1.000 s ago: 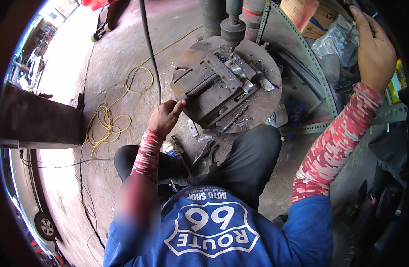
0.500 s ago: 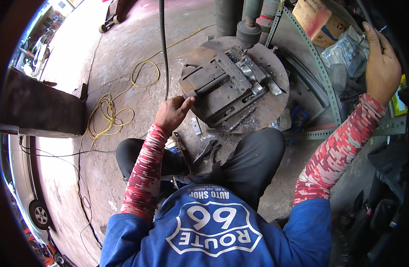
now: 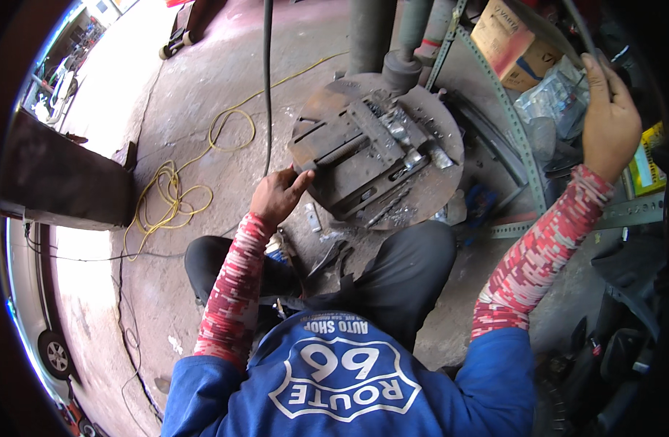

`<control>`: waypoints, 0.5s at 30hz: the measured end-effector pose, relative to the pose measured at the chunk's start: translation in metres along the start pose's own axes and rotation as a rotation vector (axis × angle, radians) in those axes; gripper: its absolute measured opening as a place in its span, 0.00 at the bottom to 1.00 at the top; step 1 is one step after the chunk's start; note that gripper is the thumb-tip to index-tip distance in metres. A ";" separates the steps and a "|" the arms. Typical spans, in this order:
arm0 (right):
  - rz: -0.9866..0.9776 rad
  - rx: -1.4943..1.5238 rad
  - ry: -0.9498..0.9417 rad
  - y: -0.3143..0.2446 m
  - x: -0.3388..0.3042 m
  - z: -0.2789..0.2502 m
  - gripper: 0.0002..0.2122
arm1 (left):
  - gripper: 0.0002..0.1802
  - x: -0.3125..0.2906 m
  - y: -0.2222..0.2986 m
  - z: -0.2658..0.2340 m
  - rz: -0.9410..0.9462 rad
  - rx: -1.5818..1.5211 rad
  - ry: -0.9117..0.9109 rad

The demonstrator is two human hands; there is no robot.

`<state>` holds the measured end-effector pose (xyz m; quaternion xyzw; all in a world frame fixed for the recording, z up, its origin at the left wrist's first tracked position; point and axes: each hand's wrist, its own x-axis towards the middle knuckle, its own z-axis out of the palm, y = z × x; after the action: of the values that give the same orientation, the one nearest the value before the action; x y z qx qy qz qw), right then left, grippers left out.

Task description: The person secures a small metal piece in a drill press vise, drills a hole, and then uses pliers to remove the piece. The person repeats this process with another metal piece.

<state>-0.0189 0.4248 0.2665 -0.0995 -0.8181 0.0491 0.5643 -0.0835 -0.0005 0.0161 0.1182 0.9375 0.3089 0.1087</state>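
Note:
A round metal drill-press table (image 3: 436, 191) stands ahead of my knees, with a flat machine vise (image 3: 374, 132) lying on it. My left hand (image 3: 277, 195) is closed at the vise's near-left end, its thumb along the dark metal there. Over the far side of the vise hangs the drill chuck (image 3: 402, 73); the bit beneath it hardly shows. A shiny metal piece (image 3: 418, 156) sits by the jaws amid metal shavings. Raised at the far right, my right hand (image 3: 610, 120) has its fingers wrapped round a dark lever (image 3: 580, 28), the grip partly hidden.
A loose drill bit (image 3: 387, 207) lies on the table's near side. Pliers (image 3: 333, 256) are on the floor between my legs. A yellow cord (image 3: 170, 200) coils at left, near a dark post (image 3: 68, 175). An angle-iron rack (image 3: 505, 95) with a cardboard box (image 3: 515, 47) stands right.
The view has shifted slightly. My right hand has come a little down and inward with the lever, and the chuck sits slightly lower over the vise. My left hand stays at the vise's end.

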 end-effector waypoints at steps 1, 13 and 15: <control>-0.007 0.034 0.031 -0.002 0.000 0.002 0.19 | 0.39 0.000 0.001 0.001 -0.001 -0.007 -0.002; -0.021 0.011 -0.018 -0.016 0.001 -0.005 0.16 | 0.38 -0.001 0.012 0.001 -0.116 0.024 0.038; -0.036 0.028 -0.013 -0.016 0.000 -0.005 0.15 | 0.38 -0.001 0.011 0.001 -0.084 0.003 0.060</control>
<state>-0.0158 0.4089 0.2718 -0.0764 -0.8227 0.0509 0.5610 -0.0800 0.0085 0.0219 0.0696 0.9448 0.3062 0.0935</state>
